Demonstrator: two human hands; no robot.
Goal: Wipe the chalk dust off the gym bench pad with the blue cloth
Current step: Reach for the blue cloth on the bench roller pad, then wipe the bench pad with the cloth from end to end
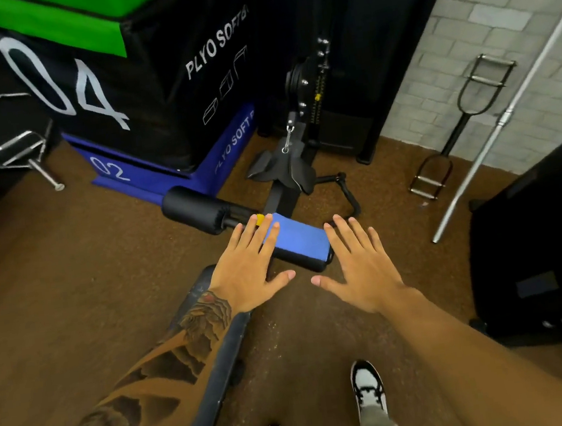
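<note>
A blue cloth (298, 239) lies folded over a black foam roller at the far end of the gym bench. The black bench pad (216, 359) runs from there toward me, mostly hidden under my tattooed left forearm, with pale specks on its edge. My left hand (252, 264) is flat with fingers spread, its fingertips over the cloth's left end. My right hand (358, 263) hovers open just right of the cloth, not touching it. Neither hand holds anything.
Stacked plyo boxes (137, 89) stand behind the bench, next to a cable machine (308, 103). A second black roller (194, 209) sticks out to the left. A steel bar (495, 126) leans on the brick wall, handles (442, 157) below it. A black box (553, 250) stands right. My shoes (368, 389) rest on brown floor.
</note>
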